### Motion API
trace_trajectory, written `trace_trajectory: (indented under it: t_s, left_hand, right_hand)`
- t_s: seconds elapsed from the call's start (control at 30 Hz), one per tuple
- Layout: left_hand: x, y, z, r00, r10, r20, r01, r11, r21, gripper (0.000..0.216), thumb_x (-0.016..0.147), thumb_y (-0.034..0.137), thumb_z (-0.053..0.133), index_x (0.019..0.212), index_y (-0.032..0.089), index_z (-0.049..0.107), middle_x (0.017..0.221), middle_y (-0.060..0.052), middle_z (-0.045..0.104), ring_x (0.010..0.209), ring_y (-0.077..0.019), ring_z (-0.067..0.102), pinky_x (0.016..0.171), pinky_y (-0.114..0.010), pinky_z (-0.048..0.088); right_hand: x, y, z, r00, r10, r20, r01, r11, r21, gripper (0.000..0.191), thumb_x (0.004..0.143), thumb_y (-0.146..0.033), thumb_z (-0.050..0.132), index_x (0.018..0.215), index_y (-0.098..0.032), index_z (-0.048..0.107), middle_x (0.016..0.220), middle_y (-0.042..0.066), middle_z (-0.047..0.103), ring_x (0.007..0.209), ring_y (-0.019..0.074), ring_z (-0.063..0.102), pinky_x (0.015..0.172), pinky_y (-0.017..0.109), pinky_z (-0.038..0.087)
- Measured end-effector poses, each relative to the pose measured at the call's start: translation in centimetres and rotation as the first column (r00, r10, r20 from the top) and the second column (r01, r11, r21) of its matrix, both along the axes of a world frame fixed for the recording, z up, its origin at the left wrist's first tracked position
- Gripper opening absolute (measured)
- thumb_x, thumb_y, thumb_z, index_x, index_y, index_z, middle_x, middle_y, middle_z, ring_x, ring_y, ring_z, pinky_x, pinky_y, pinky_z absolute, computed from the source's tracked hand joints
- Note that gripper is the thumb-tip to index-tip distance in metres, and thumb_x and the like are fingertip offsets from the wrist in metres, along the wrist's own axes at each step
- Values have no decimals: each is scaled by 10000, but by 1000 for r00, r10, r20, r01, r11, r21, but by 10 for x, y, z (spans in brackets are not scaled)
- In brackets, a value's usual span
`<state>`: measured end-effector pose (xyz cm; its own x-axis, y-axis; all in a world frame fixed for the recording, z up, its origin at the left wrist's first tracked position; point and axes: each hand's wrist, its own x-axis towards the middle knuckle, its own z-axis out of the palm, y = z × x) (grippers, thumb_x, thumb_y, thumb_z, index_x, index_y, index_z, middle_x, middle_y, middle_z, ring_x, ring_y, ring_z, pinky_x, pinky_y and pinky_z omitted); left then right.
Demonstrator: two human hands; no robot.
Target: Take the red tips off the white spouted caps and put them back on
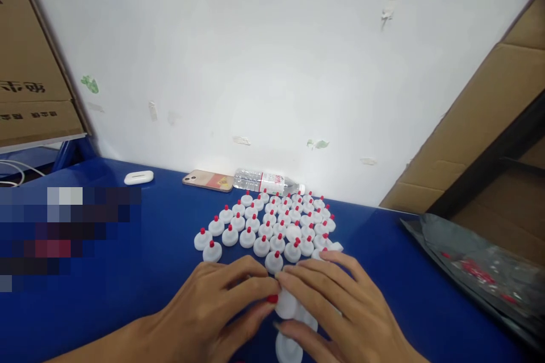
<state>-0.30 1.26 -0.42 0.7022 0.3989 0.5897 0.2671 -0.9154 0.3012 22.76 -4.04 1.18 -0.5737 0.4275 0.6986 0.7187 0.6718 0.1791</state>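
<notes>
My left hand (221,303) pinches a small red tip cap (272,298) between thumb and forefinger. The red piece sits against the side of a white domed bottle cap (286,304), which is tilted on its side. My right hand (340,303) has its fingers closed around that white cap, partly covering it. Beneath the right hand lie more white caps (289,347), partly hidden by its fingers. Just beyond both hands stands a cluster of white domed caps with red tips (261,245), upright on the blue table (162,238).
A clear plastic bottle (268,181) lies along the wall beside a phone (208,180). A white earphone case (138,177) rests farther left. On the right is a grey plastic bag (472,272) with red pieces. Cardboard (477,125) leans at the right; a carton (34,57) stands left.
</notes>
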Motion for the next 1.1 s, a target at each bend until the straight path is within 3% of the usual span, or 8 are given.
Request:
trace_trajectory:
  t_s: [0.1,0.2,0.43,0.63,0.73,0.83,0.93,1.1]
  left_hand:
    - [2,-4,1,1000,13,-4,-13,1000,10,216,1011,176,457,1182,268,551,1009,-9,699,843,-135,686,702,-236,489]
    - [1,-4,2,999,40,-13,-39,998,42,192,1011,186,467,1167,259,552,999,-9,698,815,-134,684,698,-243,491]
    - [1,-2,6,994,60,-87,-43,982,183,169,1056,232,388,1001,219,548,838,-8,671,703,-139,647,624,-241,482]
    - [0,-9,11,973,83,-217,-61,992,107,240,1021,200,311,951,230,538,859,-46,644,677,-162,605,594,-256,494]
    - [-3,-6,9,993,35,-108,-35,999,0,280,1037,208,264,905,236,508,792,-30,622,659,-160,578,607,-264,491]
    - [-8,3,5,998,53,42,-46,987,-153,303,1045,197,256,801,237,432,718,1,570,632,-146,553,611,-264,469]
    - [-11,10,3,996,81,-39,-87,980,-180,254,1020,168,290,823,229,438,774,0,576,684,-147,551,668,-278,453]
    - [-10,9,0,979,39,-202,-86,969,-231,143,967,159,353,928,227,473,881,0,583,720,-150,545,677,-287,419]
  right_hand:
    - [-2,-2,-2,999,-20,-31,21,999,36,176,956,-261,620,1091,-192,709,1003,11,785,885,152,719,959,306,471]
    - [-4,-2,-2,997,-41,-72,44,998,43,199,918,-228,642,1096,-178,714,977,34,782,872,164,721,917,316,515]
    - [-6,1,-5,1000,-13,-19,14,999,48,210,938,-307,637,1070,-167,721,1018,45,782,908,172,737,928,295,562]
    - [0,-1,-10,999,13,43,-15,999,38,252,910,-320,676,1146,-242,715,989,11,789,878,185,757,914,286,580]
    - [9,1,-11,1000,-10,24,9,998,58,256,914,-294,662,1166,-274,701,995,-1,788,874,183,756,893,289,574]
    - [29,12,-9,989,-128,-68,133,988,73,266,921,-210,639,1183,-247,669,1086,22,766,931,190,742,945,343,526]
    - [54,26,-5,959,-243,-144,249,968,22,254,913,-200,646,1167,-218,643,1101,55,746,992,225,713,956,415,490]
    - [79,36,0,945,-312,-100,313,950,-13,207,938,-252,623,1143,-225,614,1061,42,732,946,216,697,1032,472,423]
